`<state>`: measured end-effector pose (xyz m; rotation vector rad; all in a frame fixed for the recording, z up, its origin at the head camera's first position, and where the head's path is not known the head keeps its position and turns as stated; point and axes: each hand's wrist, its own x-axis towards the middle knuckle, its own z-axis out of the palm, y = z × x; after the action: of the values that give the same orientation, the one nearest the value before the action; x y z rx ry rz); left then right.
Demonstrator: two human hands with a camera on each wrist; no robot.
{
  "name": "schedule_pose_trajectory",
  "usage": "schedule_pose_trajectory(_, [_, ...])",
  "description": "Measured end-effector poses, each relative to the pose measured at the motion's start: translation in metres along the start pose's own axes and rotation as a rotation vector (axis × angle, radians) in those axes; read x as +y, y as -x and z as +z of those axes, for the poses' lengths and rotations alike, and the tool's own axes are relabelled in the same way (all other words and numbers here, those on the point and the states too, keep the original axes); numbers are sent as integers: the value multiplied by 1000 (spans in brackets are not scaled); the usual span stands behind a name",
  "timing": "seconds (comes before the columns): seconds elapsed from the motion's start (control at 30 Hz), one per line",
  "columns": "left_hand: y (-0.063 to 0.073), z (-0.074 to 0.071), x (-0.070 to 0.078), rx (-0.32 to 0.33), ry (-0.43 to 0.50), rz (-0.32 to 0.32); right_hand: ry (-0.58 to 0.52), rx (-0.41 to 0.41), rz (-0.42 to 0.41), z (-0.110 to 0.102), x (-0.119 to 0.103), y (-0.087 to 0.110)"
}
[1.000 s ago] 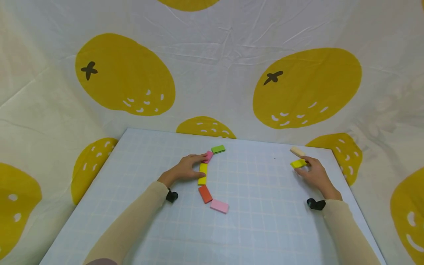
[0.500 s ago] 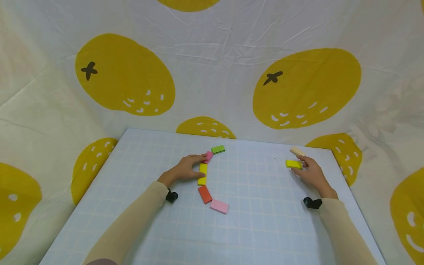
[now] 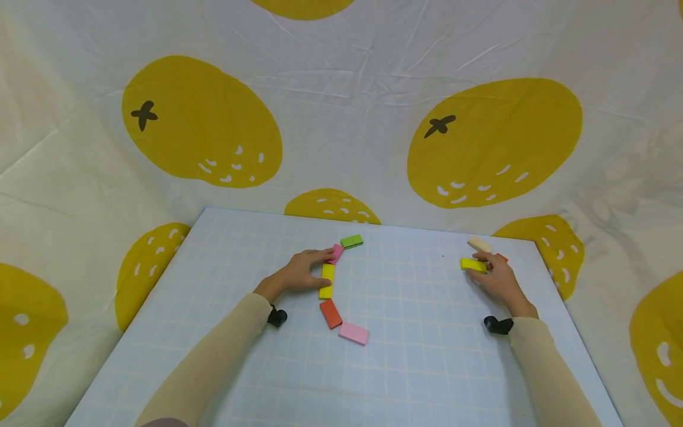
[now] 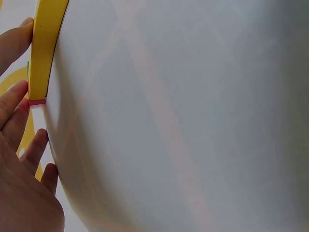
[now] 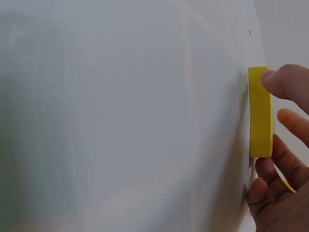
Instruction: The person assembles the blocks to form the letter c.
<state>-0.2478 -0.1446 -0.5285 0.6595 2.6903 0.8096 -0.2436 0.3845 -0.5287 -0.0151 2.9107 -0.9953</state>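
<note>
My left hand rests at the curved row of coloured blocks, thumb on a yellow block and fingertips at a pink block. In the left wrist view the thumb touches the side of that yellow block. Over at the right, my right hand holds another yellow block, which lies flat on the board. The right wrist view has its thumb on the near side of this yellow block, with other fingers behind and at its end.
A green block caps the row's far end; a red block and a light pink block form its near end. Beyond the right hand lie a cream block and a partly hidden orange-red block. Fruit-print cloth surrounds the gridded board.
The right hand has shifted slightly left, and its yellow block has gone from tilted to flat. An orange-red block now shows beyond that hand. The left hand and row have not moved.
</note>
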Motion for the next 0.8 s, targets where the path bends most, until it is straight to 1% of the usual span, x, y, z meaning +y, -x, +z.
schedule_pose_trajectory(0.37, [0,-1,1,-2,19,5,47,9,23,3,-1,-1])
schedule_pose_trajectory(0.67, [0,-1,0,-5,11,1,78,8,22,4,-3,-2])
schedule_pose_trajectory(0.8, [0,0,-1,-5,2,7,81,-3,36,4,-2,-3])
